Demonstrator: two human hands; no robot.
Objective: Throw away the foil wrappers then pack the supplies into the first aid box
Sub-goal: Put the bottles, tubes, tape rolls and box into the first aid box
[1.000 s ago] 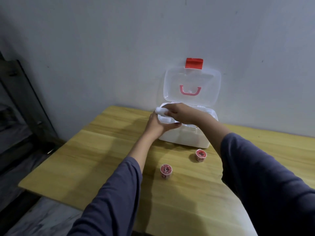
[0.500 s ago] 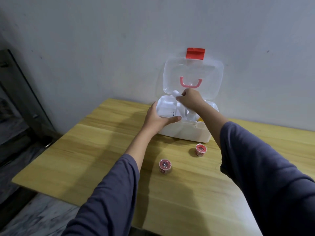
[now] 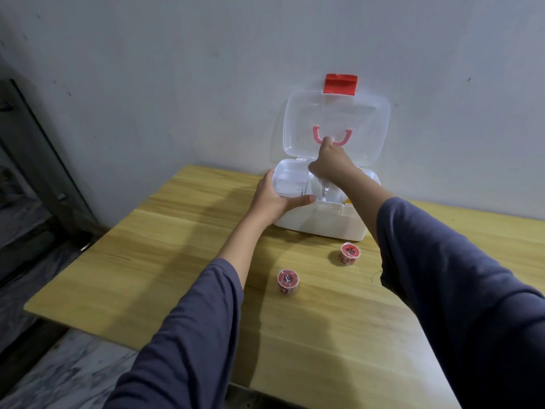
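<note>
right hand [image 3: 331, 166] fisted on white tube, frame centre | left hand [image 3: 275, 199] grips first aid box [image 3: 321, 221] corner | risk: tube jams upright, blocks lid [image 3: 336, 128]

No readable text anywhere. Dark marks on the tray [image 3: 290, 184] just above the left hand [image 3: 272, 200] fingertips, too small to read. Red print on both rolls [image 3: 288, 281] [image 3: 350, 253], below the hands, illegible.

Both hands [image 3: 333, 165] at first aid box [image 3: 321, 221]
</note>
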